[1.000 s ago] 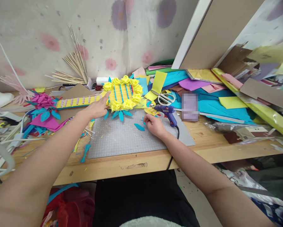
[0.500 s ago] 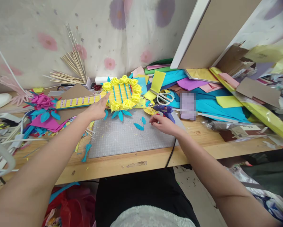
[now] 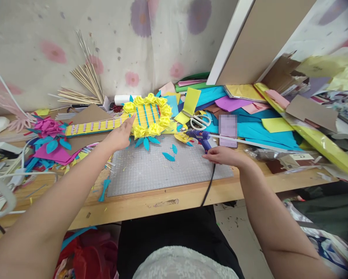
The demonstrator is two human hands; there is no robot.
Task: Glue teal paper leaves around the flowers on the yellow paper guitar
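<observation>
A yellow paper guitar [image 3: 149,116], edged with yellow paper roses and blue leaves, lies across the back of the grey cutting mat. My left hand [image 3: 122,133] grips it where neck meets body, index finger stretched over the top. At the mat's right, my right hand [image 3: 222,155] has its fingertips closed at the handle base of a purple hot glue gun [image 3: 201,135]. A white glue stick [image 3: 234,138] sticks out from the gun's rear. Loose blue paper leaves [image 3: 168,156] lie on the cutting mat [image 3: 150,174] between my hands.
White-handled scissors [image 3: 200,122] and a phone [image 3: 227,131] lie behind the glue gun. Coloured paper sheets [image 3: 267,126] pile up on the right. A magenta paper flower [image 3: 49,127] and bamboo sticks [image 3: 88,83] are at left. The black cord [image 3: 210,186] hangs over the table edge.
My right hand has moved right, from beside the glue gun to the bottom of its handle. My left hand stays on the guitar. The view has shifted slightly.
</observation>
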